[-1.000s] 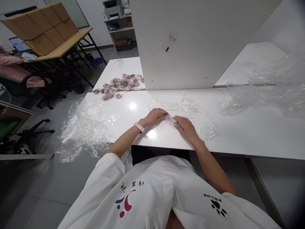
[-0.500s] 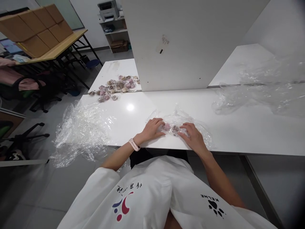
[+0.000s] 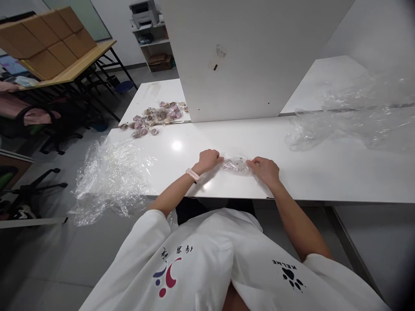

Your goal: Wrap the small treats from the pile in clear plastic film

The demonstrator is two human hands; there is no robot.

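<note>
Between my hands a clear plastic bag (image 3: 234,165) is stretched sideways just over the white table, with small pink and brown wrapped pieces showing dimly through it. My left hand (image 3: 209,160) grips its left end, fingers curled in. At the right end, my right hand (image 3: 265,169) pinches the plastic between thumb and fingers. A pink watch band circles my left wrist. What the wrapped pieces are, I cannot make out under the film.
Clear plastic bags (image 3: 112,172) lie heaped over the table's left front edge. Small wrapped pieces (image 3: 158,115) are spread at the back left. More clear plastic film (image 3: 356,116) covers the right side. A tall white panel (image 3: 246,56) rises behind the table (image 3: 330,172).
Both hands have gone from lying loosely around the wrapped pieces to gripping the two ends of the bag. The plastic, spread wide before, is now gathered into a narrow bundle slightly farther forward.
</note>
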